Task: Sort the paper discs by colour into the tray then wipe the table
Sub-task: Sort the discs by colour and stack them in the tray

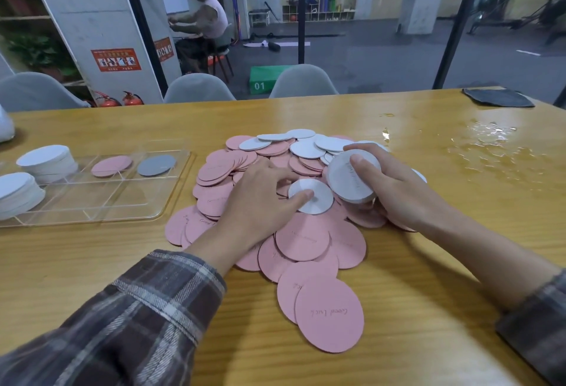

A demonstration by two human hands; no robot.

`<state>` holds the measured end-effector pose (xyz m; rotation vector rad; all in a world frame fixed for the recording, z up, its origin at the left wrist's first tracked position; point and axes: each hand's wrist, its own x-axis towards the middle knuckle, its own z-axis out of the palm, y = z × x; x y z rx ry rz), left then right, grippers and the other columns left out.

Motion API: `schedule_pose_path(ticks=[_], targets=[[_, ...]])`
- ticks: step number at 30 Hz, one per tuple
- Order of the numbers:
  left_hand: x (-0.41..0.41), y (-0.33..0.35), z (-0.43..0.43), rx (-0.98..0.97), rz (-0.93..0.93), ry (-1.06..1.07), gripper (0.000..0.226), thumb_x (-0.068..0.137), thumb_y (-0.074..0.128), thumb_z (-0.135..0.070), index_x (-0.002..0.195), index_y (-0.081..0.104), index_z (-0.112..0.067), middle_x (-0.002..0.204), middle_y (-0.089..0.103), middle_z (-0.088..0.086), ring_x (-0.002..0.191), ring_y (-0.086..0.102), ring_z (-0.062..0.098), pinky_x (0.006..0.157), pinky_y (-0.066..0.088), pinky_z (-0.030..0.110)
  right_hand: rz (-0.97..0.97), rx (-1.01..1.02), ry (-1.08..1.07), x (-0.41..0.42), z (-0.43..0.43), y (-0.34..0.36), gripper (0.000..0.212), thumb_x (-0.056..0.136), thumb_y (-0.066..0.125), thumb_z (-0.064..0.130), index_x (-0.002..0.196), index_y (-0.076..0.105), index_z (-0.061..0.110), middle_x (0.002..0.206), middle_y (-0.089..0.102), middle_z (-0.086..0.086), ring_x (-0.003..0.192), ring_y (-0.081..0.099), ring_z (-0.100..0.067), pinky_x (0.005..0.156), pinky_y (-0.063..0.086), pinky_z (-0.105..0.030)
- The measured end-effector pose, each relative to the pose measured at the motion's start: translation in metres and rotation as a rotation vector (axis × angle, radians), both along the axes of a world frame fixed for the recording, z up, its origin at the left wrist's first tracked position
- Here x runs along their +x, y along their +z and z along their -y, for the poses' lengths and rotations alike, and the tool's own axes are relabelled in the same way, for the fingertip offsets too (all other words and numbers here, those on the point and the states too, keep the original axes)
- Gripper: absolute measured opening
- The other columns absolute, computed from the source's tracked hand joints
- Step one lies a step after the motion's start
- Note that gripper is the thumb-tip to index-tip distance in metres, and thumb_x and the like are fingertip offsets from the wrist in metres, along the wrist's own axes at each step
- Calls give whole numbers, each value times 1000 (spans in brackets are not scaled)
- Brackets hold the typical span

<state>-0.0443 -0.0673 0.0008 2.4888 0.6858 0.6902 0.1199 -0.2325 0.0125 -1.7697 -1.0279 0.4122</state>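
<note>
A heap of pink discs (303,241) with white discs (306,148) on its far side covers the middle of the wooden table (92,263). My right hand (398,192) grips a tilted stack of white discs (352,180), thumb across its face. My left hand (260,202) lies on the heap, its thumb pressing a single white disc (315,202). At the left a clear divided tray (122,202) holds two white stacks (46,162), one pink disc (111,165) and one grey disc (156,165).
Spilled water (496,146) spreads over the table's far right. A dark grey cloth (497,97) lies at the far right corner. Grey chairs (303,82) stand behind the table. Beyond the glass a person sits at another table.
</note>
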Motion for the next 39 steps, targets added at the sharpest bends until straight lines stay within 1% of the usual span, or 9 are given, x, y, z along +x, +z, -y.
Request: schedule_pose_path(ticks=[3, 6, 13, 20, 25, 29, 33, 36, 39], targets=[[0, 1, -2, -3, -14, -39, 28, 86, 77, -49, 111, 78, -36, 95, 56, -8, 96, 55, 10, 87, 50, 36, -21, -4, -8, 3, 0, -2, 35, 94, 44, 69, 120, 60, 53, 115, 66, 17, 111, 63, -17, 85, 56, -44], [-1, 1, -2, -32, 43, -62, 18, 86, 80, -41, 102, 79, -34, 91, 59, -12, 85, 56, 1, 79, 49, 24, -25, 11, -9, 3, -1, -1, 41, 86, 43, 74, 119, 59, 55, 116, 65, 12, 107, 64, -26, 83, 57, -52], [0, 10, -3, -333, 351, -18, 15, 93, 76, -19, 83, 75, -30, 78, 74, -7, 66, 68, 18, 66, 58, 25, -40, 29, -46, 5, -1, -2, 38, 89, 41, 71, 119, 59, 55, 114, 63, 13, 112, 61, -26, 83, 56, -52], [1, 11, 13, -745, 380, -142, 5, 94, 75, -11, 94, 77, -7, 85, 72, 4, 59, 66, 16, 62, 59, 28, -43, 45, -43, 0, -2, -3, 26, 107, 38, 51, 118, 61, 48, 94, 64, 31, 84, 59, 0, 64, 42, -19], [6, 8, 22, -720, 405, -190, 13, 89, 82, -15, 93, 76, -3, 84, 72, 10, 62, 70, 20, 67, 63, 37, -92, 10, 34, -12, -2, 1, 39, 108, 30, 54, 122, 62, 36, 64, 61, 24, 52, 54, 5, 48, 36, -8], [5, 9, 24, -739, 419, -170, 18, 87, 84, -16, 92, 76, -2, 85, 73, 13, 64, 73, 25, 67, 65, 47, -171, 10, 101, -20, 0, 6, 38, 103, 38, 60, 124, 62, 40, 85, 65, 5, 61, 59, -4, 49, 46, -19], [6, 7, 24, -637, 409, -139, 19, 86, 85, -26, 95, 75, -12, 88, 77, 5, 75, 76, 24, 69, 65, 42, -137, 22, 150, -20, 0, 6, 29, 105, 51, 41, 134, 55, 36, 77, 65, 13, 58, 59, -6, 50, 45, -22], [7, 6, 19, -425, 386, -105, 40, 82, 81, -48, 117, 71, -31, 108, 72, -12, 98, 68, 9, 81, 61, 37, -100, 65, 161, -19, 0, 3, 38, 104, 54, 41, 140, 44, 48, 100, 68, 13, 77, 68, -10, 66, 58, -29], [5, 8, 13, -433, 332, -234, 63, 86, 80, -38, 144, 57, -31, 129, 66, -10, 116, 64, 3, 95, 56, 28, 15, 71, 224, -17, -1, 2, 62, 101, 56, 42, 153, 23, 50, 128, 59, 8, 99, 69, -10, 77, 59, -27]])
